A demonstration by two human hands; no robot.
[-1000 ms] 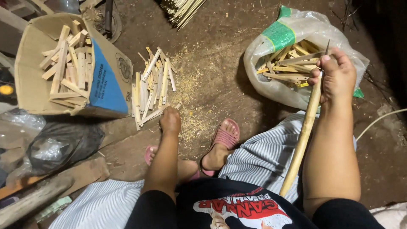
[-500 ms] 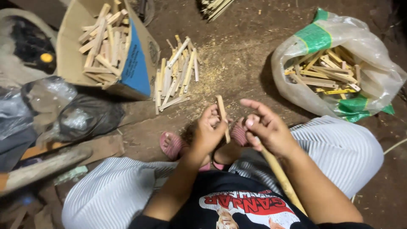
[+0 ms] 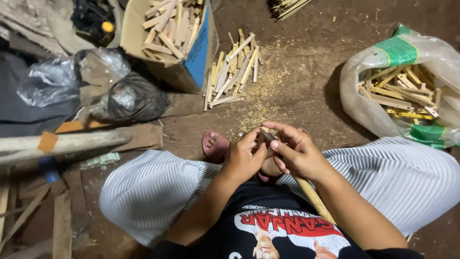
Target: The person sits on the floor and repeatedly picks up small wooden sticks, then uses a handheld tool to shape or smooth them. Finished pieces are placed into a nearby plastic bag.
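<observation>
My left hand (image 3: 243, 160) and my right hand (image 3: 301, 154) meet in front of my lap, above my feet. The left pinches a short bamboo stick (image 3: 264, 130) whose tip shows between the fingers. The right grips a long-handled knife; its pale wooden handle (image 3: 314, 199) runs back under my forearm, and the dark blade (image 3: 270, 138) lies against the stick. Most of the stick is hidden by my fingers. A pink sandal (image 3: 214, 145) shows just left of my hands.
A loose pile of cut sticks (image 3: 235, 72) lies on the dirt floor beside a cardboard box (image 3: 199, 55) full of sticks. A plastic sack (image 3: 378, 57) holding bamboo pieces sits at the right. Black bag (image 3: 134, 98), wooden pole (image 3: 67, 142) and planks lie at the left. Shavings (image 3: 261, 103) litter the ground.
My right hand came back from the sack at the right with the knife. My left hand rose from near my foot. Both now meet on a short stick, closer to my body.
</observation>
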